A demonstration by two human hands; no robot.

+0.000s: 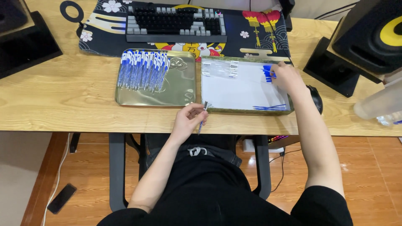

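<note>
At tabletop's near edge your left hand grips a pen upright; your right hand pinches caps at two o'clock.

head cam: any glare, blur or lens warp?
Head view: soft glare on the gold tray and the white tray; the desk edge bows slightly, a wide-lens warp; lighting is even, with faint shadows. The left hand with its pen is sharp; the right hand at the blue caps is slightly soft.
</note>
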